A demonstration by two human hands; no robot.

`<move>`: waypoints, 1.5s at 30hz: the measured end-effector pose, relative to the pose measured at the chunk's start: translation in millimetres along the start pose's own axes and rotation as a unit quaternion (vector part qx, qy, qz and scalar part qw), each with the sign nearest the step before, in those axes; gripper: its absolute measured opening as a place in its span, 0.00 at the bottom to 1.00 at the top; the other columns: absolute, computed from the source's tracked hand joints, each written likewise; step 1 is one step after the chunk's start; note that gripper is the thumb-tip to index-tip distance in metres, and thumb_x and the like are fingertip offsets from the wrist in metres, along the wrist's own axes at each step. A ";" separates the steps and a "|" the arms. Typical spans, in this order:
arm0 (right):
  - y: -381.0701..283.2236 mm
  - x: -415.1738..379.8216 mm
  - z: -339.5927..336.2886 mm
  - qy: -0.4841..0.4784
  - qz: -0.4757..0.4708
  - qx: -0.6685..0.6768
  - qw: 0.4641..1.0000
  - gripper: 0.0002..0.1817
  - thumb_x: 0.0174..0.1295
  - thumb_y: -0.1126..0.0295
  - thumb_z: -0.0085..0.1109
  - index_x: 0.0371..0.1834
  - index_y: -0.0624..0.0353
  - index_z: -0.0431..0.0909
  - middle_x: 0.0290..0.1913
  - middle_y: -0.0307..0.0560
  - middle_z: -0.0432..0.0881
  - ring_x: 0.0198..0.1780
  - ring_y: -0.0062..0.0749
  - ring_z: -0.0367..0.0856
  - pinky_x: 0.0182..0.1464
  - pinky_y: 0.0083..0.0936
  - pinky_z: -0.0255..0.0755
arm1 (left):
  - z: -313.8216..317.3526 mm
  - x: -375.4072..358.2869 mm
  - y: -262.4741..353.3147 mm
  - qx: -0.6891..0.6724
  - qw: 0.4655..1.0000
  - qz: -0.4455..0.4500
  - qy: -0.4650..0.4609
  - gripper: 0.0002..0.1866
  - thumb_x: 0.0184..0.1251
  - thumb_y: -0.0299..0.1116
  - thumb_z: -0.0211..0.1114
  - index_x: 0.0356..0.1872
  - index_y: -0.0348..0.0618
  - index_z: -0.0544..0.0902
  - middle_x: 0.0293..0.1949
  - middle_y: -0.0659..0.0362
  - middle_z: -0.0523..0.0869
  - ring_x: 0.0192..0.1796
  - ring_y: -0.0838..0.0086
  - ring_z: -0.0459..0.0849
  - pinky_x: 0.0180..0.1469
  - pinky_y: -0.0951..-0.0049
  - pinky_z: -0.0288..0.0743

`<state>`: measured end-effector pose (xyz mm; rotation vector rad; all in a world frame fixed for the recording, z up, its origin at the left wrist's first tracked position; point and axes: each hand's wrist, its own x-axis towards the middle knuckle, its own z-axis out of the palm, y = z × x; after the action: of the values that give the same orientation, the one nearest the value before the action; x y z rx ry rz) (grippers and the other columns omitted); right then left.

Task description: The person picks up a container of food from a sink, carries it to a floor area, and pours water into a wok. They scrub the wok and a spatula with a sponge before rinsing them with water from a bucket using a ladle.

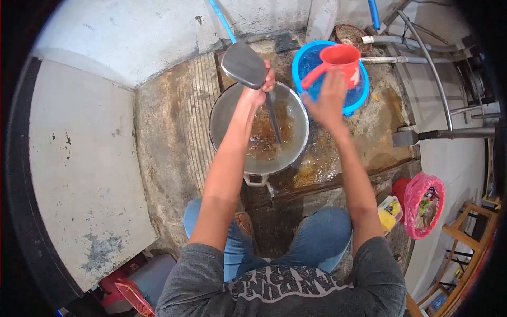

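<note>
My left hand is closed round the neck of a metal wok spatula, its flat blade raised and its dark handle slanting down into a large metal wok. Brownish water covers the wok's bottom. Somewhat blurred, my right hand has its thumb apart from the fingers and overlaps the near side of a red plastic dipper; I cannot make out whether they touch. The dipper is over a blue basin of water, its handle pointing left.
Wet, worn concrete surrounds the wok. A blue hose comes down along the back wall. Pipes run at the right. Lower right are a pink-bagged bin, a container with a yellow item and a wooden rack.
</note>
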<state>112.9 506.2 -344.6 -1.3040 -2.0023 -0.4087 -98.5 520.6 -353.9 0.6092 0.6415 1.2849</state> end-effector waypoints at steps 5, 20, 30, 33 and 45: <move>-78.6 -20.4 15.3 -0.279 0.130 0.387 0.869 0.26 0.60 0.57 0.56 0.57 0.59 0.63 0.38 0.67 0.79 0.40 0.62 0.78 0.43 0.46 0.71 | 14.8 -12.4 0.7 -0.157 0.987 -0.012 -0.015 0.07 0.69 0.39 0.50 0.36 0.49 0.72 0.18 0.66 0.67 0.14 0.84 0.60 0.18 0.83 0.53; -132.8 112.7 -204.4 -0.467 0.184 0.457 0.734 0.13 0.69 0.62 0.44 0.42 0.61 0.68 0.29 0.67 0.75 0.34 0.68 0.74 0.33 0.48 0.65 | 62.4 -81.8 105.1 -0.003 0.656 0.158 0.738 0.16 0.69 0.41 0.46 0.33 0.42 0.79 0.23 0.51 0.81 0.26 0.58 0.78 0.31 0.60 0.71; -124.3 260.1 -367.5 -0.346 0.136 0.333 0.867 0.17 0.68 0.63 0.44 0.54 0.59 0.73 0.37 0.67 0.78 0.41 0.61 0.78 0.38 0.45 0.70 | 178.9 -288.0 287.4 0.483 0.529 0.021 0.698 0.15 0.57 0.41 0.62 0.23 0.38 0.80 0.22 0.47 0.80 0.29 0.50 0.80 0.34 0.58 0.72; -104.4 229.3 -333.5 -0.365 0.176 0.288 0.868 0.18 0.70 0.61 0.42 0.54 0.60 0.74 0.39 0.68 0.78 0.42 0.63 0.76 0.39 0.45 0.69 | 199.6 -367.9 319.7 0.486 0.501 -0.045 0.715 0.16 0.56 0.43 0.62 0.24 0.37 0.80 0.24 0.47 0.81 0.30 0.49 0.80 0.35 0.58 0.73; -152.2 294.0 -290.1 -0.488 0.183 0.237 0.820 0.23 0.68 0.53 0.46 0.38 0.67 0.75 0.26 0.61 0.79 0.31 0.59 0.77 0.36 0.44 0.69 | 198.6 -737.9 295.0 0.369 0.336 -0.280 0.820 0.16 0.55 0.39 0.61 0.40 0.38 0.80 0.32 0.46 0.84 0.37 0.50 0.83 0.39 0.53 0.76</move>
<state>16.5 461.8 82.6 -1.6608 -2.2739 1.1029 -269.1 -162.8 64.2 -0.6071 2.9344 0.3452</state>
